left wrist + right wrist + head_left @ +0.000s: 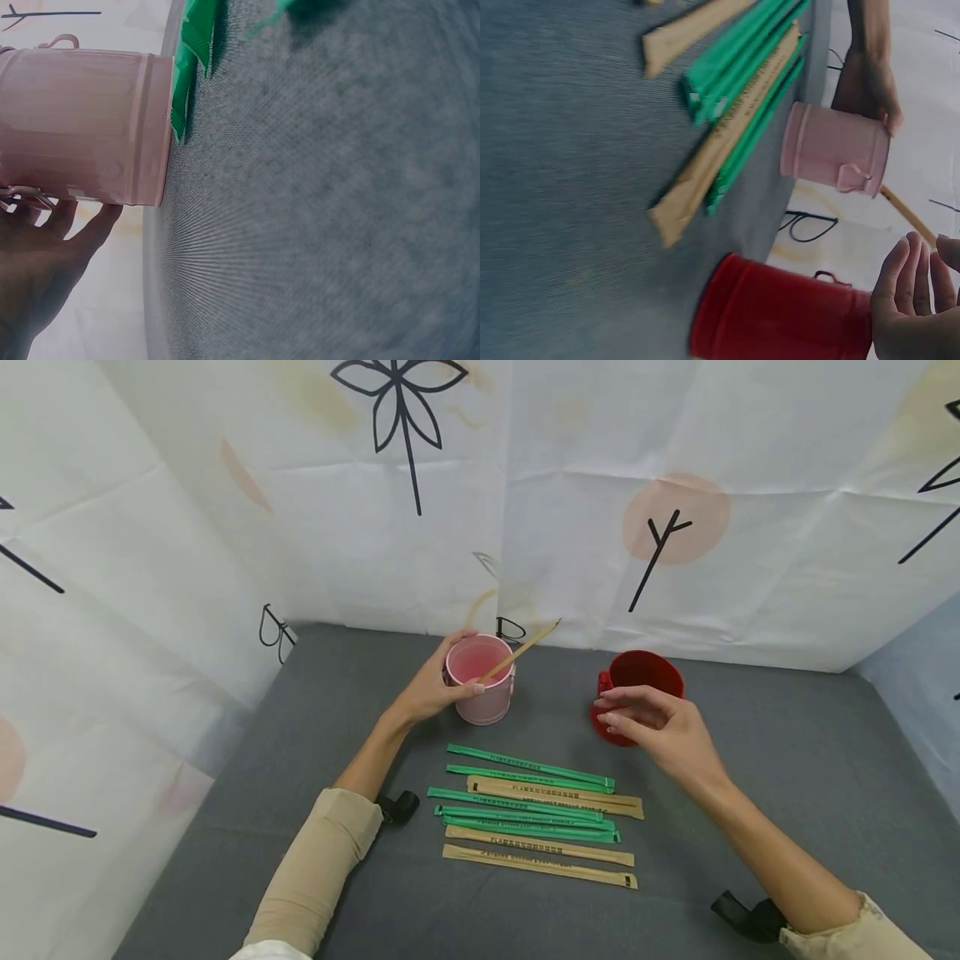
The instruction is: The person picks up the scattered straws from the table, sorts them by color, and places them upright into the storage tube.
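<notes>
My left hand [444, 681] grips a small pink bucket [483, 703] at its side, the thumb lying over the near rim. One tan paper-wrapped straw [528, 647] leans in that bucket and sticks out over the right rim. In the left wrist view the pink bucket [82, 127] stands on the grey cloth. My right hand [663, 727] hovers over the front of a red bucket [647, 670], fingers loosely bent and nothing between them. The right wrist view shows these fingers beside the rim of the red bucket [780, 315].
Several green wrapped straws [517, 802] and tan ones [540, 866] lie side by side across the grey table [225, 860], in front of the buckets. A white printed cloth [562, 552] hangs behind the table and along its sides.
</notes>
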`<move>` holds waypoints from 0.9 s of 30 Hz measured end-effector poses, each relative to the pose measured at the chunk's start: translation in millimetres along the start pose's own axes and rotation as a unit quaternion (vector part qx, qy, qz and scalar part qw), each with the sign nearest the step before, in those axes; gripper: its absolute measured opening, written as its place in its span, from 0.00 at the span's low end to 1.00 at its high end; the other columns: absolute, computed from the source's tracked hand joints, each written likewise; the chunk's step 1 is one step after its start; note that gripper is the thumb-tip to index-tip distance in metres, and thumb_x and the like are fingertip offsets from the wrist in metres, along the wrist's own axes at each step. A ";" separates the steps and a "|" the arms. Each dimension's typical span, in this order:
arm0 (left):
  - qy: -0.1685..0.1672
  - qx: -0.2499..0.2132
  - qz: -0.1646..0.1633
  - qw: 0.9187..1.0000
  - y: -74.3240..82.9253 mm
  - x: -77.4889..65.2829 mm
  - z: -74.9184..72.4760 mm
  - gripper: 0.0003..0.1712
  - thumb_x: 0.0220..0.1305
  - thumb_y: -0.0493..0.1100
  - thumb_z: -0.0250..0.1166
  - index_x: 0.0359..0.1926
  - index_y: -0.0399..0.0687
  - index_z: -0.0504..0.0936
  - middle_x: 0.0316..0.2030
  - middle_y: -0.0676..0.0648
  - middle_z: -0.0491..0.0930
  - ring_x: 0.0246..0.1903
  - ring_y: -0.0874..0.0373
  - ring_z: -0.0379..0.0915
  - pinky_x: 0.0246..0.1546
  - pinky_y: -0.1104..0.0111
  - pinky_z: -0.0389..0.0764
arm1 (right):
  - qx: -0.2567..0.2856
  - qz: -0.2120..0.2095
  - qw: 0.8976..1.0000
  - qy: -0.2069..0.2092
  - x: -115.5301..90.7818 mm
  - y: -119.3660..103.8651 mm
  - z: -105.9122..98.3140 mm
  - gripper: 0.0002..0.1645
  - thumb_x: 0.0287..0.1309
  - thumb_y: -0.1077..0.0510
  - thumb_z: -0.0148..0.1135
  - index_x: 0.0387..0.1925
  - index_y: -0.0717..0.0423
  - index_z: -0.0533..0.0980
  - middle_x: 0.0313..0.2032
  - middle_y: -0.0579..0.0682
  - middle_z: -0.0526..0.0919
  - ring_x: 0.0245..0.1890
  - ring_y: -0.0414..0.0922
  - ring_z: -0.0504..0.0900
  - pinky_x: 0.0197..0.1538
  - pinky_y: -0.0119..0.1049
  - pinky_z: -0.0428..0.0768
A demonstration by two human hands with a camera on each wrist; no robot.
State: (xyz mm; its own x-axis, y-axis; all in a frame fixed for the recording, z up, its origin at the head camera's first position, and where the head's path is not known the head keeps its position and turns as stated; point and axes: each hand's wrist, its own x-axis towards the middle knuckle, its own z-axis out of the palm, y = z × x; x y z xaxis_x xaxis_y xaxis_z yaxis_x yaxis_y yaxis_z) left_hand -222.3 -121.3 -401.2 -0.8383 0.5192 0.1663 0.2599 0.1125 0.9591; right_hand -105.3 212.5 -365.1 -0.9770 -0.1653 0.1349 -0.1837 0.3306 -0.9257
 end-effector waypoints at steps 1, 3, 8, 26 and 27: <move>0.001 0.000 0.000 1.000 0.2 0.1 0.0 0.49 0.55 0.33 0.70 0.74 0.37 0.53 0.65 0.31 0.63 0.62 0.34 0.63 0.59 0.41 0.69 | -0.001 0.000 1.000 -0.001 -2.7 1.8 -1.5 0.17 0.64 0.59 0.66 0.53 0.57 0.80 0.49 0.56 0.85 0.46 0.40 0.85 0.47 0.29 0.80; 0.003 0.002 0.000 1.000 0.9 0.3 -0.2 0.49 0.55 0.32 0.70 0.74 0.37 0.53 0.64 0.31 0.63 0.62 0.34 0.63 0.59 0.41 0.69 | -0.001 0.000 1.000 -0.004 -7.3 5.4 -4.3 0.16 0.64 0.61 0.66 0.53 0.58 0.80 0.49 0.58 0.84 0.44 0.41 0.85 0.46 0.29 0.81; 0.003 0.003 -0.001 1.000 -1.4 1.3 -0.5 0.49 0.55 0.32 0.70 0.74 0.36 0.53 0.64 0.31 0.64 0.62 0.34 0.63 0.59 0.40 0.68 | -0.003 -0.007 1.000 -0.013 -17.5 16.0 -10.0 0.17 0.63 0.64 0.65 0.53 0.60 0.79 0.49 0.60 0.84 0.43 0.43 0.86 0.48 0.28 0.80; 0.017 0.007 0.009 1.000 -32.5 6.5 -0.7 0.50 0.55 0.37 0.73 0.74 0.52 0.56 0.64 0.40 0.66 0.61 0.45 0.66 0.59 0.46 0.71 | -0.049 0.043 0.998 -0.019 -48.5 56.7 -12.7 0.19 0.61 0.65 0.67 0.53 0.65 0.78 0.46 0.61 0.84 0.42 0.42 0.86 0.43 0.27 0.81; 0.017 0.004 0.006 1.000 -32.4 6.8 -0.6 0.50 0.55 0.36 0.72 0.74 0.51 0.55 0.64 0.40 0.66 0.62 0.44 0.66 0.59 0.45 0.71 | -0.051 0.044 0.998 -0.018 -49.5 58.8 -12.6 0.19 0.60 0.65 0.67 0.53 0.65 0.78 0.46 0.61 0.85 0.41 0.43 0.86 0.42 0.27 0.81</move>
State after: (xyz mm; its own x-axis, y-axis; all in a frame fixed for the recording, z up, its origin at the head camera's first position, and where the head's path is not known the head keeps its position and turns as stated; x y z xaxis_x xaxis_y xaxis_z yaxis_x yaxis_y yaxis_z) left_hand -236.7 -122.0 -431.0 -0.8509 0.4913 0.1860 0.2743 0.1136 0.9549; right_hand -69.1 251.9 -421.7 -0.9855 -0.1647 0.0403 -0.1098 0.4385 -0.8920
